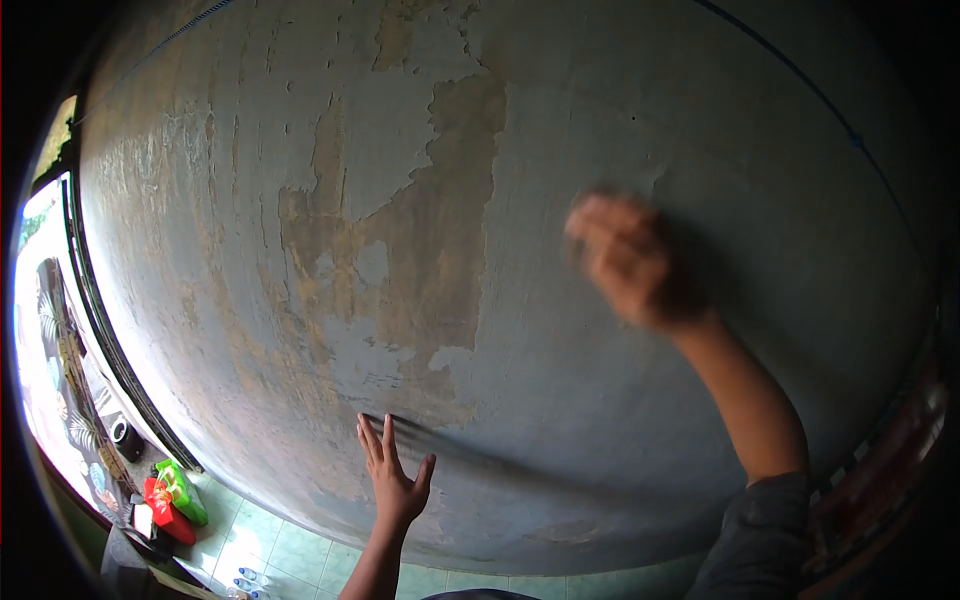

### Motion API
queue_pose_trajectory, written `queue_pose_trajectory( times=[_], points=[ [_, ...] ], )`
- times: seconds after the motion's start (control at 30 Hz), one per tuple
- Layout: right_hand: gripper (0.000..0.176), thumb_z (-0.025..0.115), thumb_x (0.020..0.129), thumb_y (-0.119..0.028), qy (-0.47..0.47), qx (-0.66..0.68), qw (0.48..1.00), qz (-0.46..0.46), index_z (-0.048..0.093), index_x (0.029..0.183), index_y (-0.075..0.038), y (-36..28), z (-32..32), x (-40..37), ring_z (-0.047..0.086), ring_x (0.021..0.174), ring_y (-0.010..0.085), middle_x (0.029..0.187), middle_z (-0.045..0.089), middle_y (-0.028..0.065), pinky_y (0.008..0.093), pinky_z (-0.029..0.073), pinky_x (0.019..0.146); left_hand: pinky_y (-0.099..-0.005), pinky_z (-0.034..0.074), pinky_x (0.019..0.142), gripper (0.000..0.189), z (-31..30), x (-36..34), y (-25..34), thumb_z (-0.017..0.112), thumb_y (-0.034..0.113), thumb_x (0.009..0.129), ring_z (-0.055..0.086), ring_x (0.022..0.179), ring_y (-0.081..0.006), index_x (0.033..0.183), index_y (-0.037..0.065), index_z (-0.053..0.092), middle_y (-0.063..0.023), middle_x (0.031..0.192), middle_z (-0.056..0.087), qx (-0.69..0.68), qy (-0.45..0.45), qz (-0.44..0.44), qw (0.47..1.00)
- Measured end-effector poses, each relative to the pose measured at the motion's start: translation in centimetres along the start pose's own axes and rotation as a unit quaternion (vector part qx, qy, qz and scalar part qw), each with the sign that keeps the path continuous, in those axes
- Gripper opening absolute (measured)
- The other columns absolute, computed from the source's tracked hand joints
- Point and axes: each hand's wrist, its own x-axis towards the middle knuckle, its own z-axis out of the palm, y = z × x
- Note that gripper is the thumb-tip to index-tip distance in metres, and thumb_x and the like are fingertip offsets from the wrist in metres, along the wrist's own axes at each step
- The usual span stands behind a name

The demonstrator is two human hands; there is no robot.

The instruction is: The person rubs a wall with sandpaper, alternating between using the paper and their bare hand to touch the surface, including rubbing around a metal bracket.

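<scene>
A grey painted wall [560, 400] fills most of the view. Its paint is peeling, and a large bare brownish patch [460, 200] shows left of centre. My left hand [395, 485] is low on the wall with its fingers stretched out and spread, fingertips at the surface, holding nothing. Higher up on the right is my right hand [630, 262], blurred by motion, its fingers curled closed close to the wall. Whatever it may hold is too smeared to make out. A loose edge of paint [657, 180] stands just above that hand.
At lower left, a red container [168, 512] and a green container [182, 490] stand on pale green floor tiles [300, 550]. Several small bottles [248, 582] are nearby. Beside a bright opening hangs a patterned curtain [75, 390]. A dark cord [800, 75] crosses the upper right.
</scene>
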Motion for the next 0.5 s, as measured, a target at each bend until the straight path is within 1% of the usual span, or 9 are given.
queue_pose_trajectory(
  times=[0.03, 0.07, 0.13, 0.23, 0.3, 0.33, 0.4, 0.43, 0.5],
  points=[
    [0.007, 0.072, 0.094, -0.011, 0.010, -0.001, 0.994, 0.105, 0.069, 0.090, -0.006, 0.8, -1.5, 1.1, 0.057, 0.133, 0.0282, 0.133, 0.067, 0.0095, 0.0462, 0.047, 0.112, -0.0628, 0.020, 0.122, 0.097, 0.0, 0.0, 0.0, 0.080, 0.025, 0.085, 0.006, 0.158, -0.0510, 0.165, 0.016, 0.026, -0.0264, 0.173, 0.003, -0.001, 0.000, 0.000, 1.000],
    [0.008, 0.072, 0.094, -0.011, 0.058, -0.017, 0.984, 0.166, 0.069, 0.090, -0.005, 1.7, -2.0, 1.8, 0.058, 0.132, 0.0296, 0.132, 0.067, 0.0108, 0.0466, 0.048, 0.110, -0.0628, 0.020, 0.122, 0.097, -0.1, -0.1, 0.0, 0.080, 0.025, 0.085, 0.006, 0.158, -0.0510, 0.165, 0.016, 0.026, -0.0264, 0.173, 0.003, -0.002, -0.001, 0.000, 1.000],
    [0.011, 0.073, 0.093, -0.012, 0.063, -0.053, 0.982, 0.171, 0.069, 0.086, -0.005, 0.9, -2.0, 2.1, 0.059, 0.130, 0.0282, 0.130, 0.067, 0.0107, 0.0462, 0.050, 0.108, -0.0629, 0.020, 0.122, 0.098, -0.1, 0.0, 0.0, 0.081, 0.025, 0.085, 0.007, 0.158, -0.0508, 0.165, 0.016, 0.026, -0.0263, 0.173, 0.003, -0.005, -0.001, -0.001, 1.000],
    [0.016, 0.070, 0.095, -0.018, -0.019, 0.010, 0.999, -0.036, 0.069, 0.082, -0.010, -5.4, 1.8, -0.6, 0.059, 0.129, 0.0252, 0.128, 0.068, 0.0085, 0.0448, 0.049, 0.109, -0.0627, 0.020, 0.122, 0.098, -0.3, 0.0, -0.1, 0.081, 0.025, 0.085, 0.007, 0.158, -0.0507, 0.165, 0.016, 0.025, -0.0263, 0.173, 0.003, 0.000, -0.006, -0.001, 1.000],
    [0.018, 0.067, 0.097, -0.021, -0.045, 0.063, 0.988, -0.132, 0.070, 0.082, -0.012, -7.5, 3.4, -1.4, 0.059, 0.129, 0.0244, 0.127, 0.069, 0.0078, 0.0442, 0.048, 0.110, -0.0623, 0.021, 0.122, 0.098, -0.2, -0.1, 0.0, 0.081, 0.024, 0.085, 0.006, 0.158, -0.0505, 0.165, 0.016, 0.025, -0.0263, 0.173, 0.003, 0.003, -0.008, -0.005, 1.000],
    [0.019, 0.066, 0.098, -0.022, -0.040, 0.072, 0.985, -0.153, 0.070, 0.082, -0.013, -7.3, 3.8, -1.5, 0.058, 0.129, 0.0245, 0.126, 0.070, 0.0078, 0.0441, 0.047, 0.111, -0.0621, 0.021, 0.122, 0.098, -0.2, 0.0, -0.1, 0.081, 0.024, 0.085, 0.006, 0.158, -0.0505, 0.165, 0.016, 0.025, -0.0264, 0.173, 0.003, 0.005, -0.008, -0.006, 1.000],
    [0.016, 0.066, 0.098, -0.020, -0.012, 0.031, 0.990, -0.134, 0.070, 0.084, -0.013, -4.7, 3.2, -0.4, 0.059, 0.129, 0.0249, 0.125, 0.070, 0.0079, 0.0441, 0.046, 0.112, -0.0621, 0.021, 0.122, 0.098, -0.1, 0.0, -0.1, 0.081, 0.024, 0.085, 0.006, 0.158, -0.0507, 0.165, 0.016, 0.025, -0.0263, 0.173, 0.003, 0.008, -0.008, -0.009, 1.000],
    [0.014, 0.067, 0.097, -0.018, 0.012, -0.018, 0.995, -0.095, 0.070, 0.085, -0.011, -1.4, 1.8, 1.1, 0.059, 0.129, 0.0253, 0.125, 0.070, 0.0080, 0.0443, 0.046, 0.112, -0.0622, 0.021, 0.122, 0.098, 0.0, 0.0, 0.0, 0.081, 0.024, 0.085, 0.006, 0.158, -0.0509, 0.165, 0.016, 0.025, -0.0263, 0.173, 0.002, 0.009, -0.008, -0.012, 1.000],
    [0.004, 0.071, 0.094, -0.009, 0.045, 0.001, 0.994, 0.098, 0.069, 0.093, -0.006, 1.8, -0.7, 2.9, 0.059, 0.129, 0.0291, 0.129, 0.069, 0.0091, 0.0462, 0.047, 0.111, -0.0625, 0.021, 0.122, 0.099, 0.2, 0.0, -0.1, 0.081, 0.025, 0.085, 0.006, 0.158, -0.0511, 0.165, 0.015, 0.025, -0.0264, 0.173, 0.002, 0.006, -0.004, -0.008, 1.000]
  ],
)
